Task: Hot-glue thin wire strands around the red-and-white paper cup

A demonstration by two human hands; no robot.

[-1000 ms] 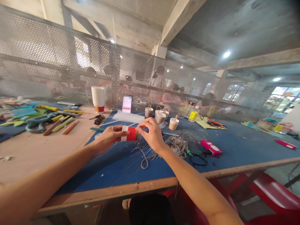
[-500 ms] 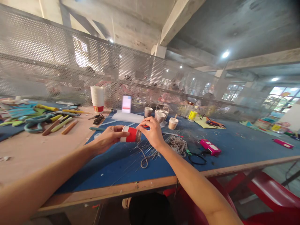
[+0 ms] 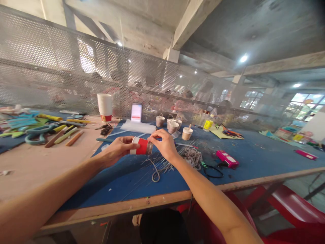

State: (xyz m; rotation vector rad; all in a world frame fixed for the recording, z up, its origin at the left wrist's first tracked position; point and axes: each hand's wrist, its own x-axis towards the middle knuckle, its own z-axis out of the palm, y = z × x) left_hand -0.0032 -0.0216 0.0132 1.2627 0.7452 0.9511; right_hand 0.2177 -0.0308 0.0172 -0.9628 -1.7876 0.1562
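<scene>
My left hand (image 3: pixel 121 148) is closed around a red and white paper cup (image 3: pixel 142 146), which lies tilted on its side above the blue table. Grey cord is wound about the cup's right end. At that end my right hand (image 3: pixel 163 144) pinches with thumb and forefinger; what sits between the fingertips is too small to make out, though it may be the cord. Beneath the hands lie thin clear rods or wires (image 3: pixel 165 166) and a loose curl of grey cord (image 3: pixel 155 174). A tangled heap of the same cord (image 3: pixel 193 157) rests to the right.
Behind stand several small cord-wrapped cups (image 3: pixel 173 126), a phone (image 3: pixel 136 113) and a paper cup stack (image 3: pixel 105 106). Scissors (image 3: pixel 38 134) and other tools lie left. A pink box-shaped device (image 3: pixel 227 158) with a black cable is at right. A perforated metal screen (image 3: pixel 142 74) borders the back.
Both hands keep almost the same place and grip. The right fingers have shifted very slightly at the cup's end. The view has moved a touch.
</scene>
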